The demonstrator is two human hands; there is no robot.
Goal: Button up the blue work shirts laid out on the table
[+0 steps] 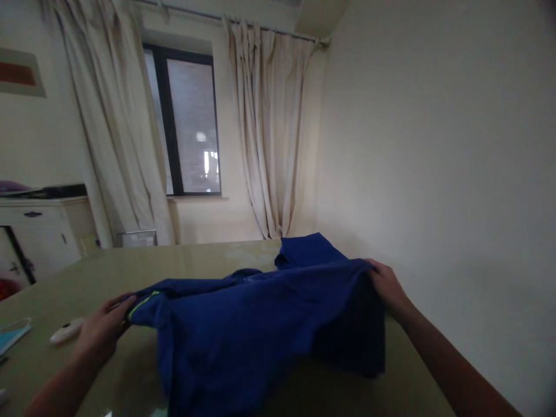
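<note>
A dark blue garment, apparently a shirt (243, 318), is stretched between my two hands over the table. My left hand (104, 324) is closed on its left edge, beside a narrow yellow-green stripe. At the opposite end, my right hand (386, 284) pinches the upper right edge, and cloth drapes down below it. Behind the raised part, a dark blue section (310, 249) of cloth lies toward the table's far edge. The lower front of the garment hangs toward me and runs out of view. Some fingertips are hidden by the fabric.
The greenish table (174, 263) extends to the far wall. On its left lie a white oval object (67, 331) and a light blue face mask (15, 336). A white cabinet (43, 226) stands at the left, and a plain wall (434, 174) rises close on the right.
</note>
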